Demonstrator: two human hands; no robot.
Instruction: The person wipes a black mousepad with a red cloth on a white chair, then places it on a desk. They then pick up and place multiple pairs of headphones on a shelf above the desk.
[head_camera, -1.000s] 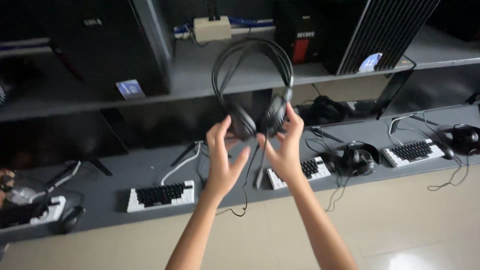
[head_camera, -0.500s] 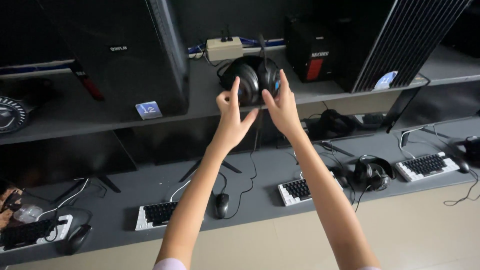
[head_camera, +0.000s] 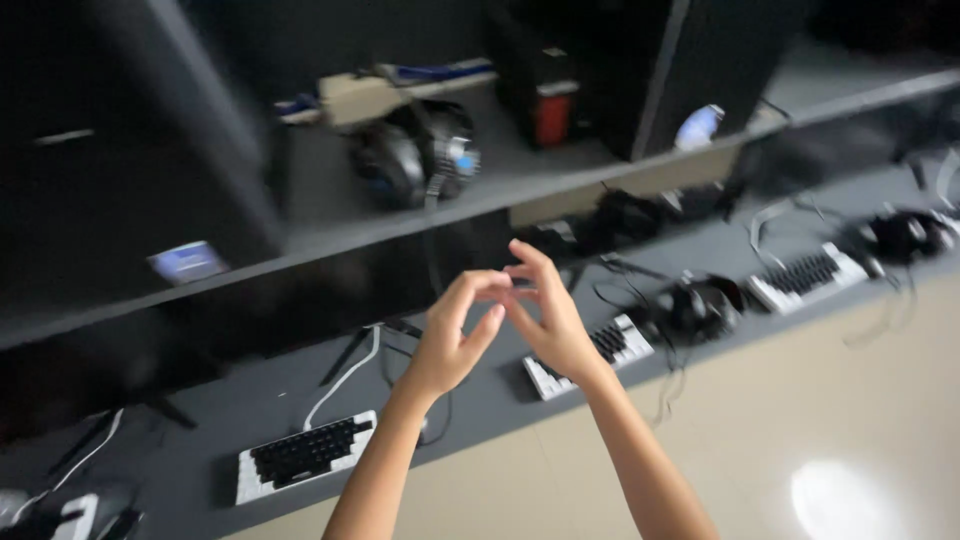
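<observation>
A black headset (head_camera: 418, 152) rests on the upper grey shelf (head_camera: 330, 225), its cable hanging down over the shelf edge. My left hand (head_camera: 455, 335) and my right hand (head_camera: 548, 315) are raised below the shelf, close together with fingertips nearly touching. Both are empty, fingers loosely spread. They are well below and in front of the headset, touching nothing.
Dark computer towers (head_camera: 640, 60) stand on the shelf. On the lower desk lie a black-keyed white keyboard (head_camera: 303, 455), a second keyboard (head_camera: 600, 350), a third (head_camera: 805, 275), and more headsets (head_camera: 700, 305) with tangled cables. The beige floor (head_camera: 840, 440) lies below.
My hands set the headset on the upper shelf, let go and drew back down toward me. The view has swung left and is blurred.
</observation>
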